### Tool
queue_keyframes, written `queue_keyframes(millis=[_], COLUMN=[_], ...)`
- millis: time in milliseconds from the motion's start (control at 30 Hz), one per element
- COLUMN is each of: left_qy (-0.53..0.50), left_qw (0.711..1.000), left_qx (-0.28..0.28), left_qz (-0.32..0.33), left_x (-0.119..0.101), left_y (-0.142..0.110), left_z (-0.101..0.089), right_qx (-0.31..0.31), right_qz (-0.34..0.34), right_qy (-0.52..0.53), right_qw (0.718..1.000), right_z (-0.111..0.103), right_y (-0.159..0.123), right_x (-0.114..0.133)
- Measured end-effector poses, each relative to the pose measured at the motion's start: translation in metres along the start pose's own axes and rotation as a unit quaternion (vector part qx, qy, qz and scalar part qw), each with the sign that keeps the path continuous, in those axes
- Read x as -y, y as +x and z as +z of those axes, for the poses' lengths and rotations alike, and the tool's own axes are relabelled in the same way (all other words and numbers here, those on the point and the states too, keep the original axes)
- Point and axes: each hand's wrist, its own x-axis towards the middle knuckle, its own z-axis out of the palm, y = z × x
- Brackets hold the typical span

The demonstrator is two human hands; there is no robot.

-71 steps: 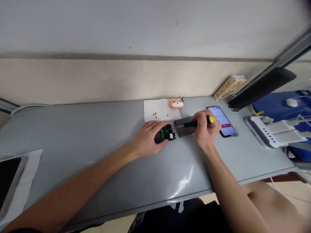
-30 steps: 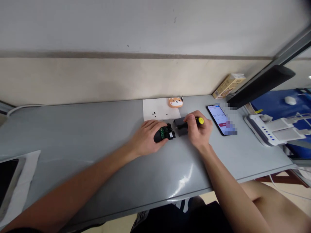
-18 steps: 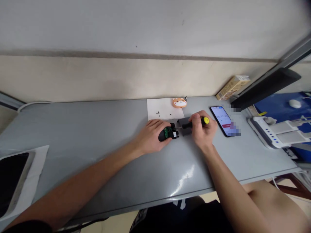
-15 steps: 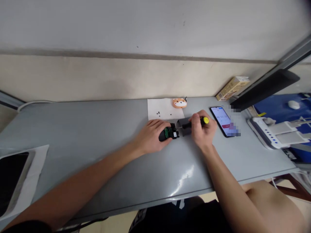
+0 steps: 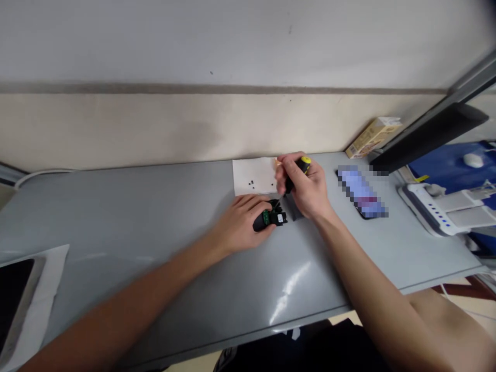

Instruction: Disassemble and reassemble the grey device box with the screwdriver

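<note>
Opened black device [image 5: 270,218] with a screwdriver [image 5: 289,185] at its workings, just right of and below the frame's centre.
The device lies roughly flat, lengthwise across the picture: a smooth, rounded black end to the left, partly covered, a strip of green circuit board [image 5: 266,217] bared in the middle, and blocky black parts to the right with a small white label [image 5: 280,218]. The screwdriver, gripped, has a black handle with a yellow end and slants, yellow end to the upper right, thin shaft down-left over the device; whether its tip touches is too small to tell.
</note>
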Motion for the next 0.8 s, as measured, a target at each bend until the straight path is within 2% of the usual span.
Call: queue_keyframes(millis=[67, 133, 367, 533, 667, 800], left_qy=[0.004, 0.008, 0.022, 0.017, 0.018, 0.022], left_qw=[1.000, 1.000, 1.000, 1.000, 1.000, 1.000], left_qx=[0.001, 0.002, -0.009, -0.012, -0.008, -0.004], left_qz=[-0.001, 0.002, 0.006, 0.005, -0.003, 0.003], left_x=[0.000, 0.000, -0.002, -0.001, 0.000, 0.000], left_y=[0.000, 0.000, 0.001, 0.000, -0.001, -0.001], left_z=[0.000, 0.000, -0.002, -0.001, -0.001, -0.001], right_qx=[-0.045, -0.064, -0.019, -0.025, -0.021, 0.014], right_qz=[0.008, 0.013, 0.033, 0.057, 0.052, 0.037], right_qy=[0.025, 0.029, 0.050, 0.054, 0.028, 0.024], right_qw=[0.999, 0.997, 0.998, 0.997, 0.998, 0.999], right_z=[0.003, 0.003, -0.010, -0.013, -0.014, -0.018], right_y=[-0.005, -0.008, -0.003, -0.005, -0.004, -0.002], right_x=[-0.006, -0.008, 0.004, 0.003, 0.004, 0.008])
